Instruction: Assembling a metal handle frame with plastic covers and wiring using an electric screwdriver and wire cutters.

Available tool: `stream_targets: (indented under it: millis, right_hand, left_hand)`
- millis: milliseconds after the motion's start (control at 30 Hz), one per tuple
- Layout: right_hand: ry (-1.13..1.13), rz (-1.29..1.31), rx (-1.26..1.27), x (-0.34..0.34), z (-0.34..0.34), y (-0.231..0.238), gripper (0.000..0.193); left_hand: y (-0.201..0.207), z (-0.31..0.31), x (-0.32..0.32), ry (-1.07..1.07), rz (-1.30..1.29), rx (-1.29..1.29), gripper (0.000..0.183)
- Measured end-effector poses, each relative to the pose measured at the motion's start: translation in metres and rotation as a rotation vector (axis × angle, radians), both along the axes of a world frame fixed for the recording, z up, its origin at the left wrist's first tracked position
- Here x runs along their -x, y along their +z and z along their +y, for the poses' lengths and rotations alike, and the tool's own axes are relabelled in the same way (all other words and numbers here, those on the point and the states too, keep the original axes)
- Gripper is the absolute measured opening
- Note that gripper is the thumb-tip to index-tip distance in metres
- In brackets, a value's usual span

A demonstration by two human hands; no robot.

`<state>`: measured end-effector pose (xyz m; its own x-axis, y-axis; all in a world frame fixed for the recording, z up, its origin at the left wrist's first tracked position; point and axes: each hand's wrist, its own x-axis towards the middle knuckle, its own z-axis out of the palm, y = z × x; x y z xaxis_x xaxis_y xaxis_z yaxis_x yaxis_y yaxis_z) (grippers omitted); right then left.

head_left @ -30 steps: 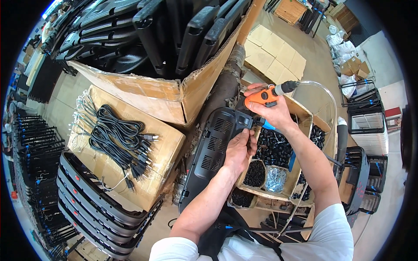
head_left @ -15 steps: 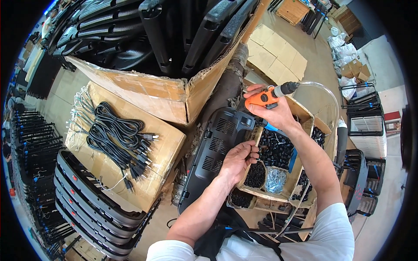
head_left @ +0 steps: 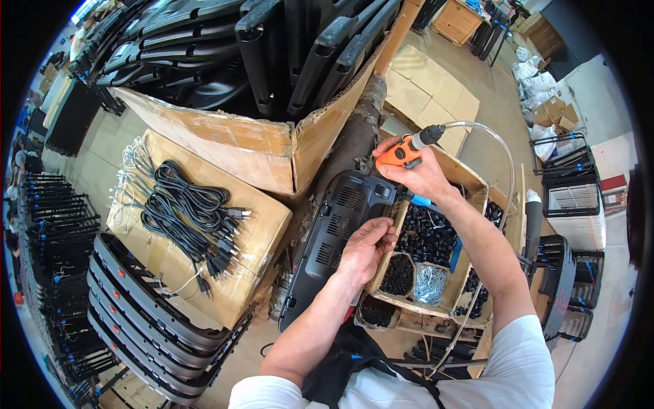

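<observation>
My right hand (head_left: 426, 177) is wrapped round an orange air screwdriver (head_left: 402, 155), fed by a clear hose (head_left: 501, 143). The tool is at the far end of a black vented plastic housing (head_left: 346, 198); its tip is hidden behind my hand. Beside the housing's right edge, the fingers of my left hand (head_left: 364, 247) are pinched together, and whatever they may hold is too small to make out. Just to the right lies a wooden parts tray (head_left: 466, 300) with dark screws (head_left: 396, 274), silver screws (head_left: 429, 283) and black plastic parts (head_left: 426, 235).
A large cardboard box (head_left: 225, 143) full of black plastic parts stands ahead. At left, coiled black power cords (head_left: 187, 211) lie on a flat carton (head_left: 262, 238), next to stacked curved dark panels (head_left: 146, 320). A padded bar (head_left: 361, 123) runs beneath the housing.
The screwdriver and my right hand have shifted slightly left. My left hand has drawn a little left and stays pinched. The view has shifted slightly.
</observation>
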<state>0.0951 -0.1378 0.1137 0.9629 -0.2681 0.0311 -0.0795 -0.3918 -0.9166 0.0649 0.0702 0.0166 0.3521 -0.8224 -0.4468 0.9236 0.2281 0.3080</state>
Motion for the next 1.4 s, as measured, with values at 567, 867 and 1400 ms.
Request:
stream_targets:
  millis: [567, 867, 1400]
  right_hand:
    - [0.013, -0.014, -0.254, 0.042, 0.052, 0.054, 0.053]
    - [0.019, -0.013, -0.203, 0.037, 0.067, 0.054, 0.053]
    - [-0.025, 0.02, -0.102, -0.021, 0.089, -0.001, 0.039]
  left_hand:
    - [0.003, -0.01, -0.048, 0.416, 0.456, -0.042, 0.024]
    - [0.002, -0.004, -0.06, 0.365, 0.535, 0.057, 0.023]
    - [-0.003, 0.0, -0.061, 0.45, 0.45, -0.064, 0.028]
